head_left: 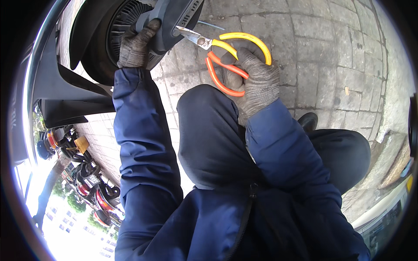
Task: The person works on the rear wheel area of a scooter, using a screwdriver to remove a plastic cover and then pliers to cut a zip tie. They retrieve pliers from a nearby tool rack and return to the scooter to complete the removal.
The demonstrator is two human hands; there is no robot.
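Note:
My right hand (257, 78), in a grey knit glove, holds a pair of scissors (201, 41) with one yellow and one orange handle. Its fingers sit inside the loops, and the handles are spread apart. The blade tips reach the edge of a dark grey plastic cover (167, 26) with slots in it. My left hand (136, 45), gloved too, is closed on the near side of that cover. Behind it is a black wheel (102, 52) with a ribbed round middle. A thin bluish strip (211, 25) shows just beyond the blades; I cannot tell what it is attached to.
Dark body panels (65, 93) of a vehicle stand close on my left. Several parked scooters (93, 187) are farther off at lower left. Stone paving (320, 69) lies under me, with a pale curb (392, 148) to the right. My bent knee (209, 130) is below my hands.

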